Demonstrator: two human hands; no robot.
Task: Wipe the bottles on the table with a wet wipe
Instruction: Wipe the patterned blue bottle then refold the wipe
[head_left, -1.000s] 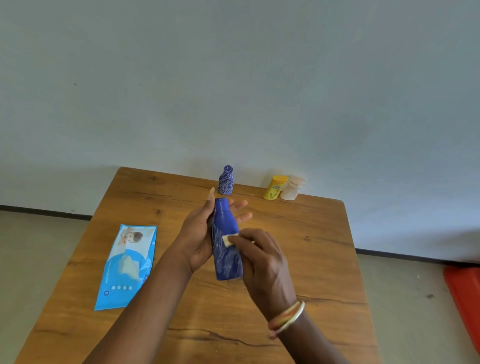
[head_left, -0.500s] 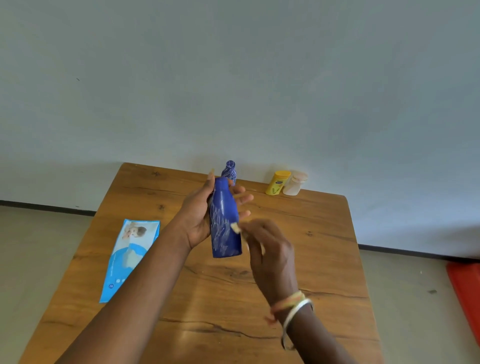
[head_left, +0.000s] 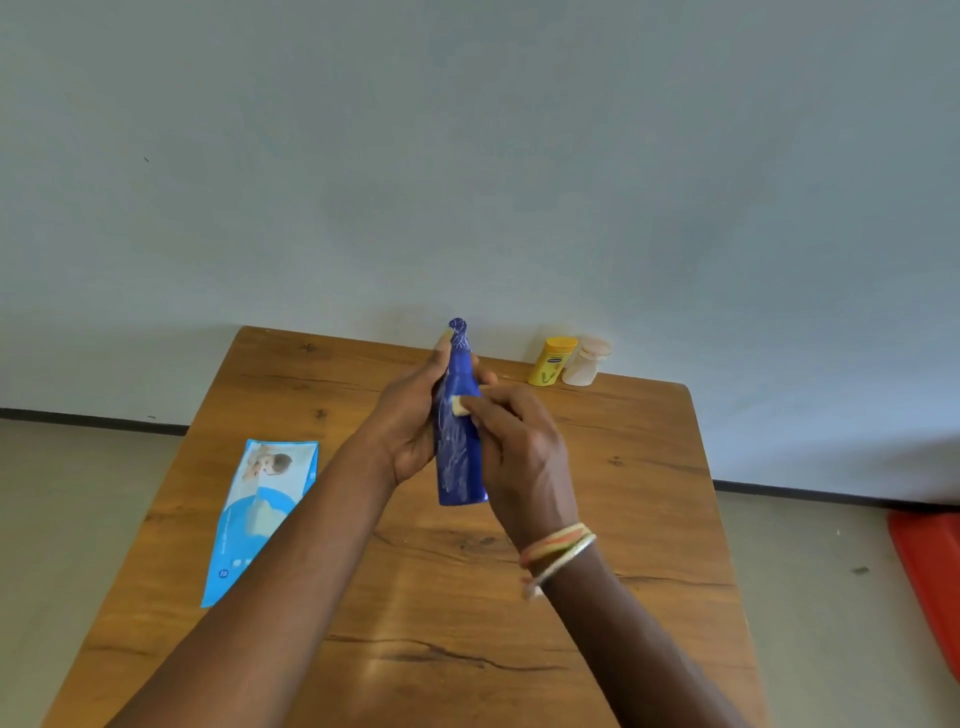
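No wording is legible. Print on the blue wipes pack (head_left: 260, 514) at the left edge of the table (head_left: 649, 467) is blurred. The dark oval label on the yellow bottle (head_left: 551, 361), at the far edge, is too small.

The table (head_left: 623, 519) is grained, faintly shiny wood; the blue bottle (head_left: 457, 467) looks smooth, the wipes pack (head_left: 265, 514) glossy plastic.

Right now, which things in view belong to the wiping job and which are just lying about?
In the job:
blue bottle, gripped by the left hand
wet wipe, pinched by the right hand
yellow bottle and pale bottle
wipes pack

Lying about:
red object on the floor
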